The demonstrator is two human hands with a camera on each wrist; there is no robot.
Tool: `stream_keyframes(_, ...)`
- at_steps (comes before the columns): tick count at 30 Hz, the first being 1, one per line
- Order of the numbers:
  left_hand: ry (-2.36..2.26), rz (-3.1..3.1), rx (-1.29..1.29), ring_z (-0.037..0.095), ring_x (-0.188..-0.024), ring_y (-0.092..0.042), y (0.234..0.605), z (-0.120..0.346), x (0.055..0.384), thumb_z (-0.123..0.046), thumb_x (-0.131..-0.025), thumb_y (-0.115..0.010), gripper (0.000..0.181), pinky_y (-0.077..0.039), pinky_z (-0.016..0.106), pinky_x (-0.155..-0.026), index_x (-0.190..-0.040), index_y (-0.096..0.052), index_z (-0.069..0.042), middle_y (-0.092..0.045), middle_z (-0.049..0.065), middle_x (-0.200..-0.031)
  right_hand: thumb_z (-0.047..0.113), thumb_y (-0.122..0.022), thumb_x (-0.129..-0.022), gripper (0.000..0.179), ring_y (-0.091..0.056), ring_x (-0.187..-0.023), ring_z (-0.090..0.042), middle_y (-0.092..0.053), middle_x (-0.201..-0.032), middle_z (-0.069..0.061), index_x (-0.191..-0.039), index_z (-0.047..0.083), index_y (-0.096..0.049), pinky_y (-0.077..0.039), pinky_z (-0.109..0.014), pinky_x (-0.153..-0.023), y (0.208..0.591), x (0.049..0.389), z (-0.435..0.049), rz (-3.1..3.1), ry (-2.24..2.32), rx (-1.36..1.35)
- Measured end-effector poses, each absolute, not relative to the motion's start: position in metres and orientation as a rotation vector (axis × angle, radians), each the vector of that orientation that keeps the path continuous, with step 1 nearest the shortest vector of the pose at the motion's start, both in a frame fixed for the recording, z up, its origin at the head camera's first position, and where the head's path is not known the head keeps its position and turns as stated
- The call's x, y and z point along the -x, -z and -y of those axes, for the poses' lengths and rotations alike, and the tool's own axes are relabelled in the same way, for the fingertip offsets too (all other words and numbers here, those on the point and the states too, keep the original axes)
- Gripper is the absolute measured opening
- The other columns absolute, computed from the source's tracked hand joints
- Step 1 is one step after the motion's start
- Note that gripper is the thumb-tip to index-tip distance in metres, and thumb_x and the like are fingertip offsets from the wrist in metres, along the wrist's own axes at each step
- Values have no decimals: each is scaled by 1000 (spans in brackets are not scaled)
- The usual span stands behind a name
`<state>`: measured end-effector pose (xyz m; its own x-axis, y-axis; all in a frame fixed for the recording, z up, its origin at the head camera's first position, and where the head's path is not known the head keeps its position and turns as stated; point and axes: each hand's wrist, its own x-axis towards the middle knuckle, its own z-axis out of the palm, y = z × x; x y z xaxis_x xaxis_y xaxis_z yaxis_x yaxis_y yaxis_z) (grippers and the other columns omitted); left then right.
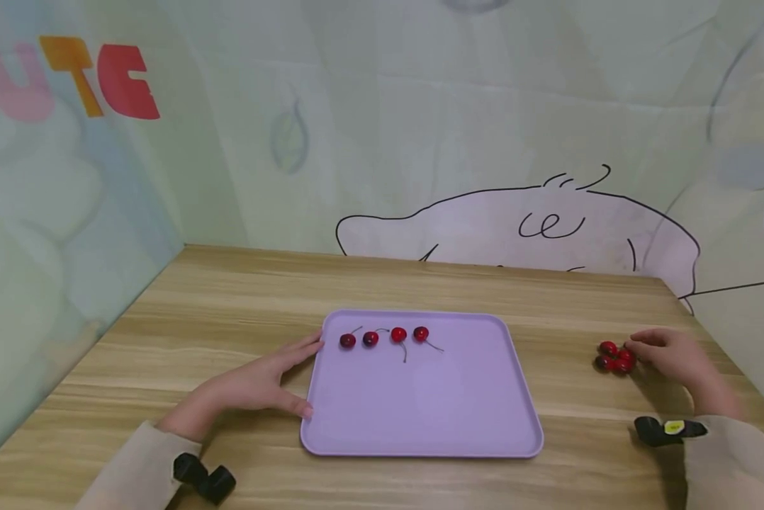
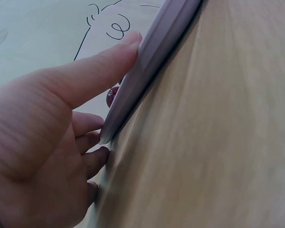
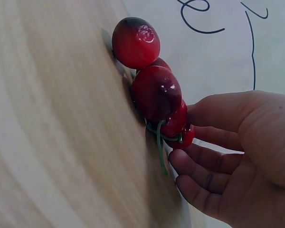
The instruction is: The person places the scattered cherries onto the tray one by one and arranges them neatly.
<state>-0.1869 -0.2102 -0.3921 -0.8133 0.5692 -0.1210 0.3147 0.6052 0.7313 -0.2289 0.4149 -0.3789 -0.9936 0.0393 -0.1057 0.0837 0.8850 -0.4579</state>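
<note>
A light purple tray [image 1: 420, 418] lies on the table, with several dark red cherries in a row along its far side, one of them a bright red cherry [image 1: 398, 334]. My left hand [image 1: 263, 379] rests against the tray's left edge, thumb near the front corner and fingers farther back, fairly straight. At the right, my right hand [image 1: 675, 358] is at a small cluster of cherries [image 1: 614, 359] on the table. Its thumb and fingers appear to pinch the nearest cherry [image 3: 185, 137]; the contact is partly hidden. Green stems [image 3: 160, 147] show beside it.
The wooden table [image 1: 242, 304] has light grain and meets a printed cloth backdrop [image 1: 420, 127] at the back and sides. Dark devices are strapped at both wrists, such as the left wrist device [image 1: 205, 478].
</note>
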Motion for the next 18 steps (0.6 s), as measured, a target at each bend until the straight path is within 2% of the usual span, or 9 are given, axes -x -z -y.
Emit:
stream_keyframes(2,-1035,-2494,-705,46,-145,-5,392,210,187,-42,-74,-81,103,-10,66,-112,-153,-25,-6,-12,15,-161,32,-50,-100,54,-54,-98,-44,-56,-114,-38,-119,-18,-52,-47,-43,-74,379,228,-415,-2957,726,-102)
stream_keyframes(12,-1039,-2500,-735,49,-143,-6,392,211,186,-40,-75,-81,102,-9,67,-111,-152,-26,-4,-13,18,-160,33,-50,-99,54,-53,-99,-46,-54,-117,-39,-119,-17,-53,-47,-47,-76,378,227,-413,-2955,718,-110)
stream_keyframes(15,-1035,-2504,-729,50,-143,-6,391,211,186,-40,-75,-81,102,-9,67,-111,-152,-26,-4,-13,18,-160,32,-50,-99,53,-56,-95,-42,-58,-111,-36,-118,-18,-52,-48,-42,-73,378,227,-414,-2963,724,-108)
stream_keyframes(18,-1033,-2506,-726,50,-143,-5,391,210,186,-40,-74,-82,102,-9,68,-110,-152,-26,-5,-13,18,-160,30,-50,-100,52,-59,-87,-30,-62,-104,-33,-118,-19,-52,-47,-33,-68,377,226,-416,-2959,747,-98)
